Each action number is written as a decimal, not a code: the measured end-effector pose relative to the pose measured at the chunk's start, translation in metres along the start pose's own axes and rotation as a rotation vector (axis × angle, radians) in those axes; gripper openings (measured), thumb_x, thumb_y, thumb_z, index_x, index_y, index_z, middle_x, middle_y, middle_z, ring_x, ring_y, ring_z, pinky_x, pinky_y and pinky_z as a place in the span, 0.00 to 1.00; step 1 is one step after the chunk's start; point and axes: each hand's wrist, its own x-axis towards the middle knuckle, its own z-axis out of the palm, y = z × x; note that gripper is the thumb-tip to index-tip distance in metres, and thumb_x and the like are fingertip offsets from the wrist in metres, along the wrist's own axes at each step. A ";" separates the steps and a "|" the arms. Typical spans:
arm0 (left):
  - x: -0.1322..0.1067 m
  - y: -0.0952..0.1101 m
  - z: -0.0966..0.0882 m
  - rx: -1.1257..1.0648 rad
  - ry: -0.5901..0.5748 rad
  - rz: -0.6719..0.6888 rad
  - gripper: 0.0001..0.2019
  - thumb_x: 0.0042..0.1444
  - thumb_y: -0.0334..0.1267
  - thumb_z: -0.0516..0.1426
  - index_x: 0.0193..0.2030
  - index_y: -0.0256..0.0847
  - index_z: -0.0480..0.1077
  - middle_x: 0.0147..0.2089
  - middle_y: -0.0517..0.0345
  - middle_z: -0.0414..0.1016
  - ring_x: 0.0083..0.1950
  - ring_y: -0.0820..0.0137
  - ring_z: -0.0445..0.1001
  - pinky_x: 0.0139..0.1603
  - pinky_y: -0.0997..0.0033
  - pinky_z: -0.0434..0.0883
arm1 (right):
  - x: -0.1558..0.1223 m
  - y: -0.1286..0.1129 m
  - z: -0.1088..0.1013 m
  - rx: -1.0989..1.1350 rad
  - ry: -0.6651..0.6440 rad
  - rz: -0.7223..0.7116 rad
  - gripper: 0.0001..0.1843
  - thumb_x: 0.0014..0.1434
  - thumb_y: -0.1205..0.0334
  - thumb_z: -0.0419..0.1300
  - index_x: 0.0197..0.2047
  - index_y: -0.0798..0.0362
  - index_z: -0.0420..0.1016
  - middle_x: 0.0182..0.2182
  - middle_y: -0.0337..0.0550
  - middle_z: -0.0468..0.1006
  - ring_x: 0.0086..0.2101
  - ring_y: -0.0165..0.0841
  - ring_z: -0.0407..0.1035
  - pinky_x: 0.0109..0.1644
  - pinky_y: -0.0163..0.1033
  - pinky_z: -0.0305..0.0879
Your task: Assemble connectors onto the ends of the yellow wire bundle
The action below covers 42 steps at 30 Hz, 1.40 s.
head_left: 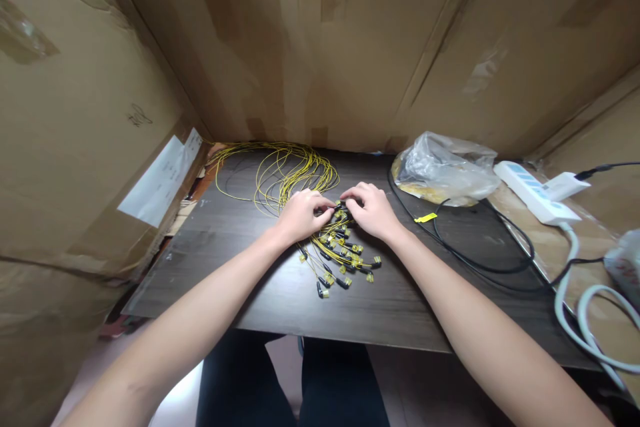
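Note:
A bunch of thin yellow wires (311,170) lies across the dark table and ends in several small black plugs with clear yellow clips (345,253), spread out in front of me. My left hand (303,215) rests over the wires, its thumb and forefinger closed on the end of one black plug (339,205). From the other side my right hand (373,211) meets it, fingertips pinched at the same plug. The fingers partly cover that plug, and its exact fit in them is hidden.
A clear plastic bag (445,163) sits at the back right. Beside it are a black cable (470,267) with a yellow tag (426,218) and a white power strip (535,193) with a plugged-in adapter (565,185). Cardboard walls (320,47) enclose the table (280,307).

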 end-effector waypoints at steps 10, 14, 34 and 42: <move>0.000 -0.004 0.000 -0.050 0.031 0.044 0.07 0.57 0.39 0.63 0.41 0.40 0.77 0.40 0.55 0.81 0.44 0.64 0.76 0.49 0.63 0.70 | -0.004 -0.007 0.008 0.073 0.011 -0.103 0.09 0.63 0.60 0.57 0.34 0.51 0.78 0.33 0.44 0.80 0.39 0.39 0.68 0.45 0.44 0.59; 0.000 -0.007 0.000 -0.123 0.081 0.044 0.08 0.54 0.41 0.66 0.37 0.41 0.76 0.38 0.59 0.82 0.40 0.67 0.78 0.44 0.68 0.73 | -0.003 -0.009 0.009 0.158 0.065 -0.075 0.10 0.62 0.57 0.59 0.31 0.50 0.78 0.29 0.42 0.80 0.34 0.38 0.67 0.41 0.43 0.59; 0.000 -0.007 0.001 -0.382 0.293 0.066 0.06 0.58 0.34 0.64 0.40 0.38 0.82 0.36 0.55 0.83 0.32 0.72 0.79 0.33 0.75 0.74 | -0.005 -0.016 0.008 0.121 0.084 -0.171 0.08 0.63 0.61 0.53 0.33 0.51 0.70 0.31 0.42 0.74 0.35 0.38 0.65 0.44 0.45 0.54; 0.000 -0.010 -0.001 -0.345 0.278 0.060 0.08 0.58 0.34 0.63 0.43 0.38 0.81 0.38 0.54 0.84 0.31 0.73 0.78 0.33 0.74 0.74 | -0.004 -0.013 0.010 0.036 0.077 -0.224 0.09 0.67 0.61 0.51 0.36 0.50 0.69 0.33 0.42 0.76 0.37 0.38 0.65 0.44 0.44 0.54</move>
